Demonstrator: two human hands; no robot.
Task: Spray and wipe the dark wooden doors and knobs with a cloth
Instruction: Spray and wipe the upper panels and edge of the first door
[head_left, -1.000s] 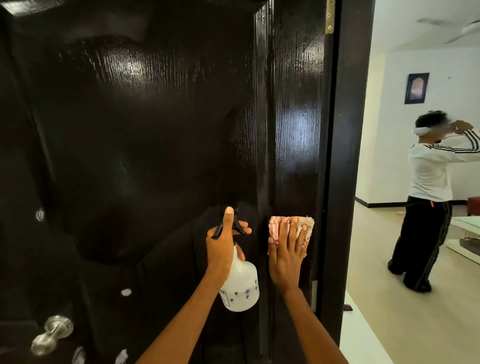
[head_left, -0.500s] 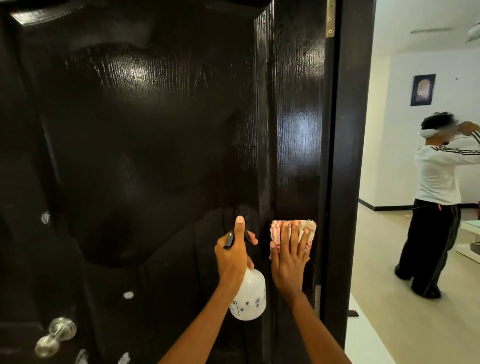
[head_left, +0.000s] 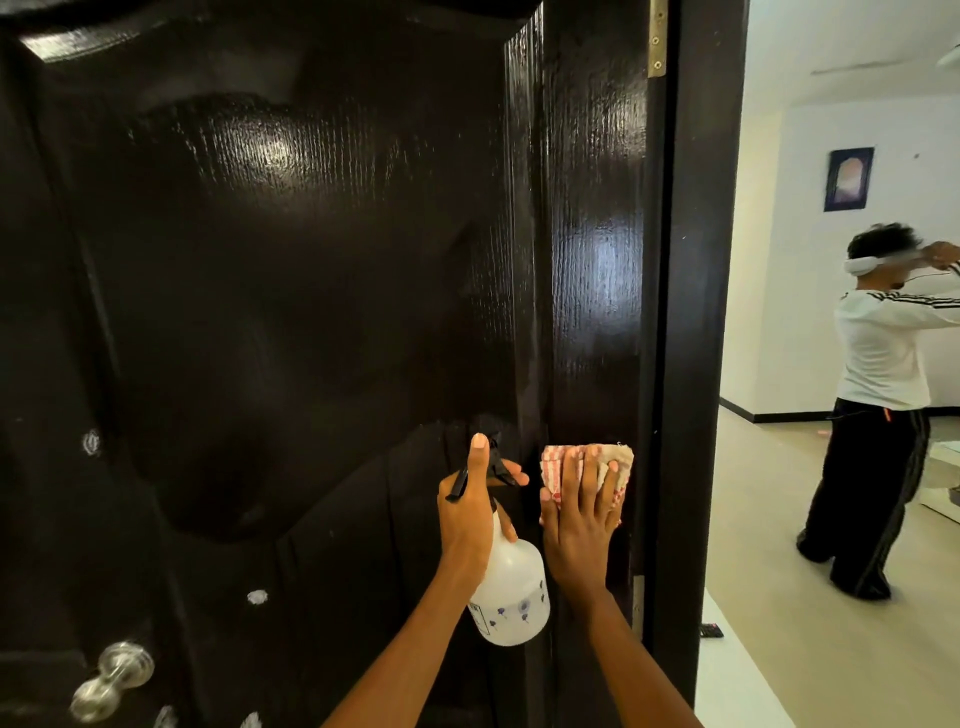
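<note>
While the left hand (head_left: 467, 514) grips the neck of a white spray bottle (head_left: 511, 592) with its black nozzle aimed at the dark wooden door (head_left: 291, 291), the right hand (head_left: 579, 525) lies just beside it, fingers straight and flat, pressing a folded red-and-white cloth (head_left: 587, 465) against the door's glossy right stile near the hinge edge. A silver knob (head_left: 111, 680) sits low at the door's left, well apart from both hands, with a few white spots (head_left: 256, 596) on the panel. Beyond the frame, a person in a white top (head_left: 878, 410) stands in a bright room, below a small framed picture (head_left: 848, 179).

Both forearms are bare to the frame edge, with no sleeves, the left hand (head_left: 467, 514) and right hand (head_left: 579, 525) ungloved.
</note>
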